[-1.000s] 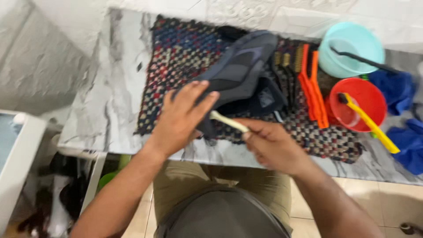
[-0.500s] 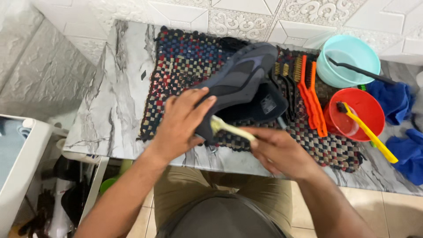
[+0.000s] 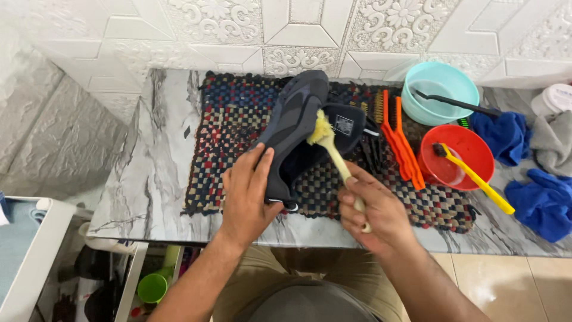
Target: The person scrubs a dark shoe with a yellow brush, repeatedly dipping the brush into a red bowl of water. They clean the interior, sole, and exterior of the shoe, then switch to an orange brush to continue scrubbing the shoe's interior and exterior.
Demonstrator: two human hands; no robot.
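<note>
While left hand clamps the dark sneaker heel, long axis up-right, right hand closed on yellow brush, bristles touching its side.

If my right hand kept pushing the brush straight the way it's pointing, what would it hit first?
The right hand aims the brush up and left; its bristles look already against the dark shoe held by the left hand, though depth is unclear.

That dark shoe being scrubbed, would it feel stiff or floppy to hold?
Probably fairly soft: the shoe looks knitted, and the left hand wraps its heel end easily. Likely light, since one hand props it tilted while the brush presses on it.
</note>
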